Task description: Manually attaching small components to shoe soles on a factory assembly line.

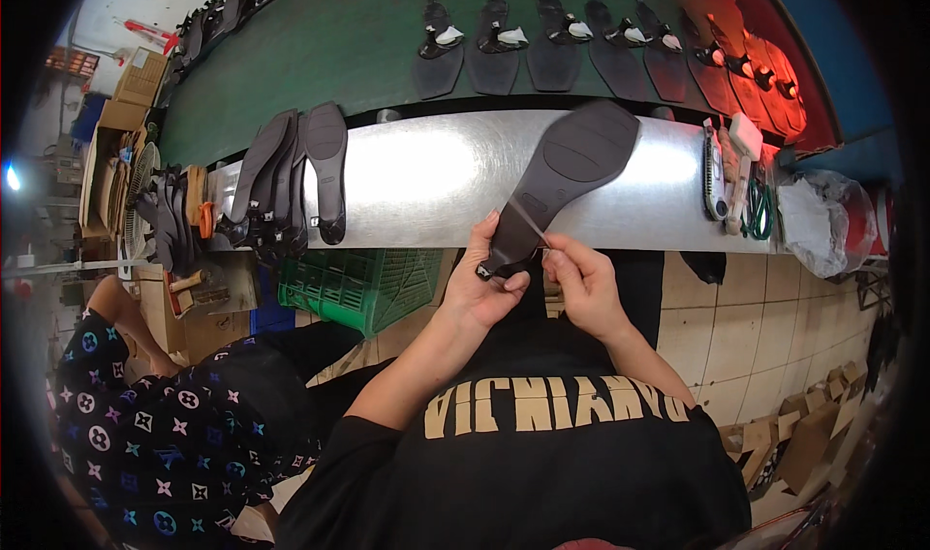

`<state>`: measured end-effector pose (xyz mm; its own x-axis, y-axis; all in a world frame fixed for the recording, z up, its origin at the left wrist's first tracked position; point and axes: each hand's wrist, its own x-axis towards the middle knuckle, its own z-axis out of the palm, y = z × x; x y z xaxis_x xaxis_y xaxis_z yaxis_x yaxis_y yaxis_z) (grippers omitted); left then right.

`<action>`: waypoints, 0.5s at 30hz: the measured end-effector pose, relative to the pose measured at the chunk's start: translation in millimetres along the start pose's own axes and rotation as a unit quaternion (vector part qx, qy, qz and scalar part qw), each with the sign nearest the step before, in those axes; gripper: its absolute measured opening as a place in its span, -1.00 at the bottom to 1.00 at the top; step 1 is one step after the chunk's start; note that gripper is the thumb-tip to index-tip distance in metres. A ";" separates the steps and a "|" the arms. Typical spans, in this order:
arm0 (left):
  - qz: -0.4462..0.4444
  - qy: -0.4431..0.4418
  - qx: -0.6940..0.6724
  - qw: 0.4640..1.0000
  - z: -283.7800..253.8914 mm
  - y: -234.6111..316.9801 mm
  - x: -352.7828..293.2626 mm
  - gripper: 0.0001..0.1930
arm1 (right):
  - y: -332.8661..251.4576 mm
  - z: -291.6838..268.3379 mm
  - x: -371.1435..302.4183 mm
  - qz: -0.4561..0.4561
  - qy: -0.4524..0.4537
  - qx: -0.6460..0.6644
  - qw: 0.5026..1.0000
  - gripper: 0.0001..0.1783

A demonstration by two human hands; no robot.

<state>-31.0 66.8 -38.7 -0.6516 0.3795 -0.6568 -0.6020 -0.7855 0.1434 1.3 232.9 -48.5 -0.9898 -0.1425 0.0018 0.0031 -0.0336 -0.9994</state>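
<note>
A black shoe sole (572, 157) is held out over the steel ledge, its broad toe end pointing away to the right. My left hand (477, 279) is closed around the narrow heel end, thumb along its side. My right hand (584, 277) pinches a thin, light-coloured strip (532, 224) that lies slantwise across the sole; its exact kind is unclear. Left of my hands, several black soles (276, 177) lie bunched together on the ledge, and a separate sole (326, 157) rests beside them.
Beyond the steel ledge (417, 162), a green belt (339, 46) carries a row of soles with straps (554, 46), some under red light. A utility knife (714, 177) and green cord (759, 211) lie at right. A green crate (358, 283) stands below; a co-worker (174, 414) is at left.
</note>
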 end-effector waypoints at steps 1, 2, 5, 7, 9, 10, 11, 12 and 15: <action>-0.003 0.001 0.000 1.000 -1.3 -1.7 0.7 -0.72 | -2.9 -2.7 -0.5 0.128 -0.012 0.139 0.982 -0.68; 0.050 0.019 0.042 0.998 -2.2 -2.7 2.3 -0.70 | -7.6 -7.0 -0.1 0.129 -0.012 0.139 0.982 -0.68; 0.167 0.052 0.152 0.973 7.0 0.3 1.0 -0.61 | -28.9 -14.2 -1.8 0.244 -0.092 0.220 0.940 -0.53; 0.289 0.079 0.282 0.911 15.4 1.8 -2.2 -0.44 | -29.1 -9.4 -7.1 0.266 -0.128 0.206 0.933 -0.50; 0.331 0.059 0.306 0.891 6.2 -0.7 -0.8 -0.40 | -20.6 -1.4 -13.7 0.279 -0.150 0.203 0.927 -0.46; 0.371 0.038 0.328 0.868 2.0 -2.2 -0.4 -0.37 | -19.9 0.5 -16.2 0.279 -0.150 0.205 0.926 -0.46; 0.371 0.039 0.329 0.867 1.3 -4.1 0.7 -0.37 | -21.3 2.6 -16.6 0.276 -0.126 0.237 0.923 -0.51; 0.389 0.047 0.332 0.858 1.1 -7.3 2.5 -0.32 | -21.5 3.6 -17.5 0.272 -0.103 0.270 0.918 -0.56; 0.410 0.062 0.343 0.843 5.1 -9.7 3.3 -0.25 | -7.7 -12.0 -16.3 0.273 -0.056 0.405 0.871 -0.61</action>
<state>-29.7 78.2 -38.5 -0.9506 -0.2412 -0.1953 -0.1258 -0.2760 0.9529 15.7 247.4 -41.2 -0.7892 -0.4499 -0.4179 0.6134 -0.6105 -0.5010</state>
